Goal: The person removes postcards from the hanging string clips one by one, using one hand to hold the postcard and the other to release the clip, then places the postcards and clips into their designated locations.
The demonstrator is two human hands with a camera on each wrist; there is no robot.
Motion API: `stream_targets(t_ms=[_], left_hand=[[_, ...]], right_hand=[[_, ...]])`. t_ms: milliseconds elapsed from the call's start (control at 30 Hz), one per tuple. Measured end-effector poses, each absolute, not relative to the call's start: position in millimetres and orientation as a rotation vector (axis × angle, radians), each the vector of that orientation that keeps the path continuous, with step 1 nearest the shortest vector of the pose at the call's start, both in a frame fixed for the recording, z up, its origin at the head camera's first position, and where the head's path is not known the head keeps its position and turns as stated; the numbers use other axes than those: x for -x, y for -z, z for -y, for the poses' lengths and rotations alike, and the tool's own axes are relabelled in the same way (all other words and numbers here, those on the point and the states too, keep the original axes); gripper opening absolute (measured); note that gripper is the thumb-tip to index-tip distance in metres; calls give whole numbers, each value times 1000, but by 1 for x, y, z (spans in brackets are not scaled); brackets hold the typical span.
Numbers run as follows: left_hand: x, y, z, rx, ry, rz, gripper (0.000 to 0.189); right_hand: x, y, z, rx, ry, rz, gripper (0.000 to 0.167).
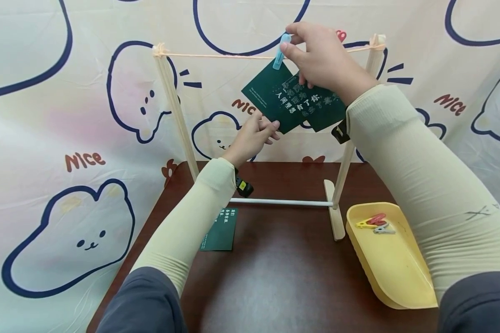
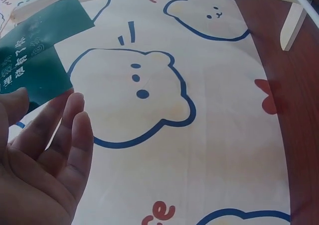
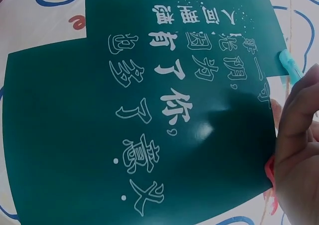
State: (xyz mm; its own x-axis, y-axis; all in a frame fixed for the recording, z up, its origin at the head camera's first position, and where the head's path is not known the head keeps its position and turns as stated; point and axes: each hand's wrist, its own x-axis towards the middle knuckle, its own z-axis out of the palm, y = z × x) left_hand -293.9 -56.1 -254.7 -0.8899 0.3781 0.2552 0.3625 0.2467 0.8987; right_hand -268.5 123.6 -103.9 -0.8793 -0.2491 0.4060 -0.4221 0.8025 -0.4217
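Observation:
My right hand pinches a light blue clothespin at the string. The clothespin's tip overlaps the top corner of a dark green card with white lettering, which hangs tilted. My left hand pinches that card's lower edge between thumb and fingers; in the left wrist view the other fingers spread away from it. A second green card overlaps the first on its right side. A red clothespin sits at this second card's edge, partly hidden behind my right hand in the head view.
The string runs between two posts of a wooden frame with a white bottom bar. Another green card lies on the brown table, partly behind my left forearm. A yellow tray at the right holds several clothespins.

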Motion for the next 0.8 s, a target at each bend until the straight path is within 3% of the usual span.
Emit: stream_targets(t_ms=[800], left_hand=[[292, 261, 53, -751, -1741, -2515, 55]], right_hand=[[270, 105, -120, -487, -874, 2618, 56]])
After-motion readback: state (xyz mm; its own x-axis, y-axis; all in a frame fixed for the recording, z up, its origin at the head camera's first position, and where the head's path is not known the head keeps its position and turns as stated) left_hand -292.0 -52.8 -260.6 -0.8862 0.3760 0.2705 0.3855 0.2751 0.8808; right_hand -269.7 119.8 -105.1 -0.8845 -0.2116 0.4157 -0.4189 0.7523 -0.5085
